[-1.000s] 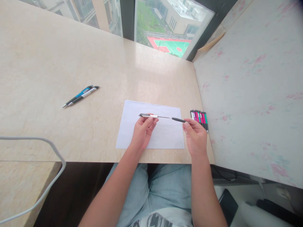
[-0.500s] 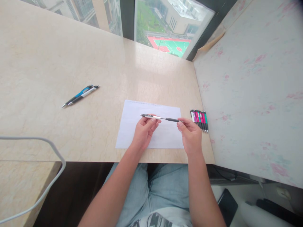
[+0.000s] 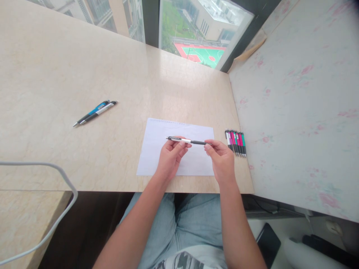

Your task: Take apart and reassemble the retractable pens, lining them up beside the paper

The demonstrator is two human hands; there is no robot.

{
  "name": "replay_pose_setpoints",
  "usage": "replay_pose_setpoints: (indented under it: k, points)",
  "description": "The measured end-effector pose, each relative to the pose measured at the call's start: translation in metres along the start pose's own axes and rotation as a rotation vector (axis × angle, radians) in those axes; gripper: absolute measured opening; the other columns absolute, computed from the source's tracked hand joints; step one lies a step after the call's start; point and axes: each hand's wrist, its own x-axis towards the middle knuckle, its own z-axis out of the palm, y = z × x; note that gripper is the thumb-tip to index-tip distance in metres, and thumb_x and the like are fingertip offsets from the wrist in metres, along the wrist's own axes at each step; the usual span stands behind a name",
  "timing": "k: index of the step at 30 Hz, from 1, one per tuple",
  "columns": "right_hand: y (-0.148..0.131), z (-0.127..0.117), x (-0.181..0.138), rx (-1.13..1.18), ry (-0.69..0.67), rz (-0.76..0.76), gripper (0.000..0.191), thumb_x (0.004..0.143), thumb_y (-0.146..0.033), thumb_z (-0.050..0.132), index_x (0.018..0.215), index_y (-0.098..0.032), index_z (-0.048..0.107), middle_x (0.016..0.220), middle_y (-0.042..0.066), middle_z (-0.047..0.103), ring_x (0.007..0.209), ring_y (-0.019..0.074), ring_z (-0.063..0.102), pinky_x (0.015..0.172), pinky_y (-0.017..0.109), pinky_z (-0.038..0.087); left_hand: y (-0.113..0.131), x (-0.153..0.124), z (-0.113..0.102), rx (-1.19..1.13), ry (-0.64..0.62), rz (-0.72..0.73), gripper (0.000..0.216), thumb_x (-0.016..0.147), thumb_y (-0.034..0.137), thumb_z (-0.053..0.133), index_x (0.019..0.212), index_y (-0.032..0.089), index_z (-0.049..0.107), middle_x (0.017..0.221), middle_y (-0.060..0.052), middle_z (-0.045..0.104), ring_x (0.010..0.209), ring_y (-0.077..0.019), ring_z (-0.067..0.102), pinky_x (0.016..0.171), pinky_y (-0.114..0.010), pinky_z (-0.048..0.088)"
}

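Over a white sheet of paper (image 3: 157, 153) I hold a pen in two parts. My left hand (image 3: 171, 157) pinches the white and black barrel (image 3: 177, 139). My right hand (image 3: 221, 158) pinches the dark front piece (image 3: 199, 142), which sits on the thin refill and meets the barrel's end. Both hands hover just above the paper, near the beige marble table's front edge (image 3: 112, 183).
Two pens, one blue and one white (image 3: 95, 112), lie together at the left of the table. A row of several pink, green and black pens (image 3: 236, 142) lies right of the paper, beside a flowered wall panel (image 3: 294, 112). A grey cable (image 3: 53, 220) loops at the lower left.
My right hand has moved left, sliding the dark front piece along the refill until it reaches the barrel. The gap between the two parts has closed.
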Motion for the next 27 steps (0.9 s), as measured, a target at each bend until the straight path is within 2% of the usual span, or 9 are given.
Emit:
replay_pose_setpoints:
  k: [7, 10, 15, 17, 20, 22, 25, 27]
  points:
    - [-0.001, -0.004, 0.001, -0.120, -0.023, -0.029, 0.019, 0.081, -0.038, 0.074, 0.091, -0.022, 0.075, 0.080, 0.002, 0.071, 0.071, 0.0150, 0.062, 0.069, 0.031, 0.052, -0.001, 0.000, -0.001, 0.035, 0.003, 0.021, 0.022, 0.074, 0.025, 0.083, 0.091, 0.018, 0.071, 0.089, -0.003, 0.072, 0.080, -0.0120, 0.069, 0.075, -0.022, 0.053]
    - [-0.003, -0.006, 0.003, -0.184, -0.021, -0.053, 0.021, 0.081, -0.042, 0.073, 0.084, -0.022, 0.074, 0.074, 0.001, 0.069, 0.067, 0.0143, 0.060, 0.065, 0.029, 0.049, -0.001, 0.000, -0.001, 0.034, -0.004, 0.024, 0.022, 0.074, 0.024, 0.083, 0.091, 0.017, 0.071, 0.088, -0.003, 0.072, 0.080, -0.0117, 0.069, 0.076, -0.021, 0.053]
    - [-0.007, -0.008, 0.005, -0.313, -0.041, -0.027, 0.043, 0.088, -0.055, 0.062, 0.064, -0.020, 0.067, 0.058, 0.000, 0.061, 0.056, 0.0138, 0.055, 0.057, 0.029, 0.043, 0.000, -0.001, 0.000, 0.041, -0.021, 0.001, 0.021, 0.074, 0.024, 0.083, 0.090, 0.017, 0.072, 0.089, -0.003, 0.073, 0.079, -0.0116, 0.069, 0.076, -0.023, 0.052]
    - [-0.009, -0.008, 0.005, -0.297, -0.078, -0.022, 0.043, 0.090, -0.057, 0.057, 0.074, -0.020, 0.070, 0.065, 0.002, 0.065, 0.062, 0.0156, 0.060, 0.058, 0.030, 0.045, -0.001, -0.001, 0.000, 0.041, -0.018, -0.006, 0.022, 0.074, 0.025, 0.083, 0.091, 0.017, 0.071, 0.089, -0.004, 0.073, 0.080, -0.0122, 0.069, 0.077, -0.023, 0.052]
    - [-0.012, -0.006, 0.005, -0.232, -0.134, -0.031, 0.035, 0.089, -0.055, 0.061, 0.094, -0.022, 0.068, 0.082, 0.003, 0.070, 0.072, 0.0169, 0.064, 0.060, 0.028, 0.047, -0.002, -0.001, -0.001, 0.031, 0.000, 0.002, 0.023, 0.073, 0.024, 0.083, 0.091, 0.017, 0.071, 0.088, -0.003, 0.072, 0.080, -0.0125, 0.069, 0.076, -0.024, 0.051]
    - [-0.012, -0.006, 0.004, -0.259, -0.145, -0.042, 0.033, 0.088, -0.054, 0.063, 0.084, -0.022, 0.065, 0.075, 0.001, 0.068, 0.066, 0.0148, 0.061, 0.059, 0.027, 0.046, -0.002, 0.000, -0.002, 0.030, 0.007, 0.005, 0.023, 0.073, 0.024, 0.083, 0.091, 0.017, 0.071, 0.088, -0.003, 0.072, 0.080, -0.0126, 0.069, 0.076, -0.024, 0.051]
    - [-0.009, -0.006, 0.004, -0.332, -0.128, -0.027, 0.049, 0.094, -0.058, 0.052, 0.063, -0.020, 0.058, 0.056, 0.000, 0.059, 0.053, 0.0123, 0.052, 0.055, 0.027, 0.042, -0.002, 0.000, -0.002, 0.033, -0.002, -0.006, 0.022, 0.074, 0.024, 0.082, 0.091, 0.017, 0.071, 0.088, -0.003, 0.072, 0.080, -0.0127, 0.069, 0.076, -0.024, 0.051]
    - [-0.007, -0.007, 0.005, -0.288, -0.127, 0.003, 0.050, 0.096, -0.060, 0.045, 0.070, -0.020, 0.061, 0.059, 0.001, 0.062, 0.056, 0.0139, 0.057, 0.054, 0.028, 0.043, -0.002, 0.000, -0.002, 0.032, -0.002, -0.004, 0.021, 0.074, 0.023, 0.082, 0.091, 0.016, 0.071, 0.087, -0.003, 0.072, 0.080, -0.0124, 0.068, 0.076, -0.023, 0.051]
